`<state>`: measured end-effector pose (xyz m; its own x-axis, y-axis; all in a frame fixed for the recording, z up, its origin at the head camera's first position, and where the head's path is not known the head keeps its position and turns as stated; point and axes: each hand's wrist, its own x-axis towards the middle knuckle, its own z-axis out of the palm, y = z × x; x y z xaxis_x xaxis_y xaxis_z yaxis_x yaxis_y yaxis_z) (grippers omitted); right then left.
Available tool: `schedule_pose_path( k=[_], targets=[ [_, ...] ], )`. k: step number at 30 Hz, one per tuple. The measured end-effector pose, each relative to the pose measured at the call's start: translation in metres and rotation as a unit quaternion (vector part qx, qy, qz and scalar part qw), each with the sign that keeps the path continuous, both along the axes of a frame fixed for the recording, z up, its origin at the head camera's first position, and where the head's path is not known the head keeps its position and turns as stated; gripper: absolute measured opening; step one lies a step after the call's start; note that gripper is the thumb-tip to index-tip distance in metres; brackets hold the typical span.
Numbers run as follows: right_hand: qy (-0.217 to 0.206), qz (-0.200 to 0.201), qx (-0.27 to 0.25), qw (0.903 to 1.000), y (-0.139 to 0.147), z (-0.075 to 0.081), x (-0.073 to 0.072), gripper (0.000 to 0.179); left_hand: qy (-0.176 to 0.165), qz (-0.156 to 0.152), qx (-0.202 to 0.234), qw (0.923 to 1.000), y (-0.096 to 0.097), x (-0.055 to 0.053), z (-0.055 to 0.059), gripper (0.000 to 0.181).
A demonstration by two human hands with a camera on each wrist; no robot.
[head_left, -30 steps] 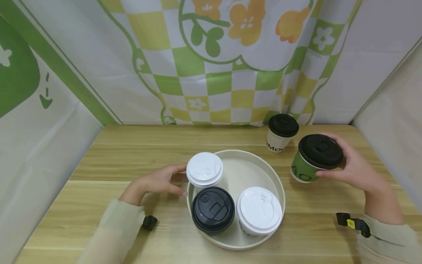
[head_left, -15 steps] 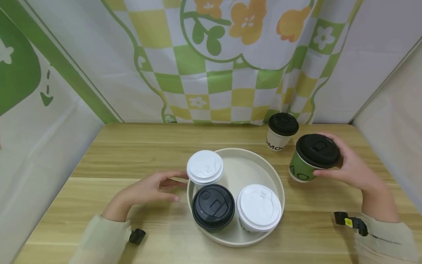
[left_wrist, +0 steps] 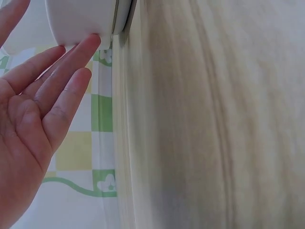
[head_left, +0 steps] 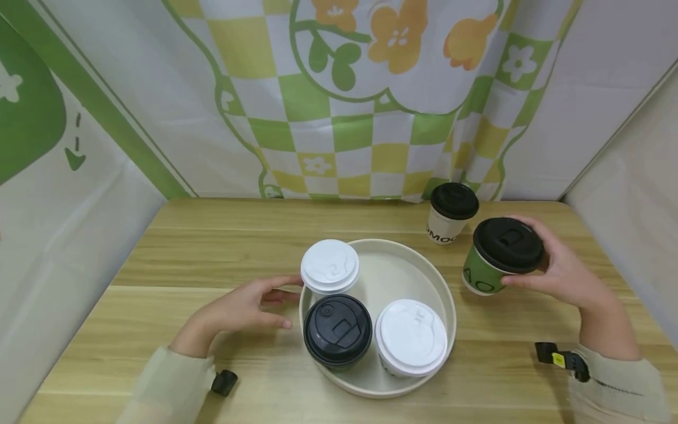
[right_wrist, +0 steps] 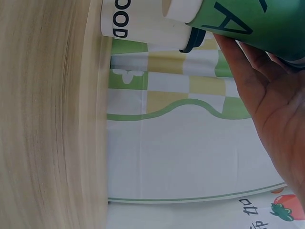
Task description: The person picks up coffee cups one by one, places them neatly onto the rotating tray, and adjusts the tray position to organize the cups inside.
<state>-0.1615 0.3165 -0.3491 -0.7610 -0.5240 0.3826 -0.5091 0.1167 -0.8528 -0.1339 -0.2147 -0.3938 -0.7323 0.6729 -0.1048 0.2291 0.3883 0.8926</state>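
In the head view my right hand [head_left: 564,268] grips a green paper coffee cup [head_left: 482,272] with a black lid, right of the tray. The right wrist view has this green cup [right_wrist: 238,21] raised off the table, my fingers around its side. My left hand [head_left: 243,309] has its fingers extended to a white-lidded cup [head_left: 329,266] at the left of the round cream tray [head_left: 402,259]. In the left wrist view the fingertips [left_wrist: 90,43] reach the pale cup wall [left_wrist: 83,19]. A black-lidded cup [head_left: 338,330] and another white-lidded cup [head_left: 411,337] also stand on the tray.
A smaller white cup [head_left: 447,224] with a black lid stands behind the tray, close to the green cup. The wooden table [head_left: 212,253] ends at a checkered curtain [head_left: 349,135], with pale fabric walls at both sides.
My left hand has drawn slightly back to the left, its fingers straighter. My right hand and the green cup have shifted a little left toward the tray.
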Motion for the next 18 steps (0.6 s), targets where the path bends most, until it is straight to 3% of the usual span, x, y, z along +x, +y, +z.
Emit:
schedule_pose_path(
  k=[18],
  targets=[
    [0.002, -0.025, 0.037, 0.999, -0.002, 0.005, 0.004, 0.098, 0.005, 0.0, 0.003, 1.0, 0.007, -0.012, -0.001, 0.082]
  ],
)
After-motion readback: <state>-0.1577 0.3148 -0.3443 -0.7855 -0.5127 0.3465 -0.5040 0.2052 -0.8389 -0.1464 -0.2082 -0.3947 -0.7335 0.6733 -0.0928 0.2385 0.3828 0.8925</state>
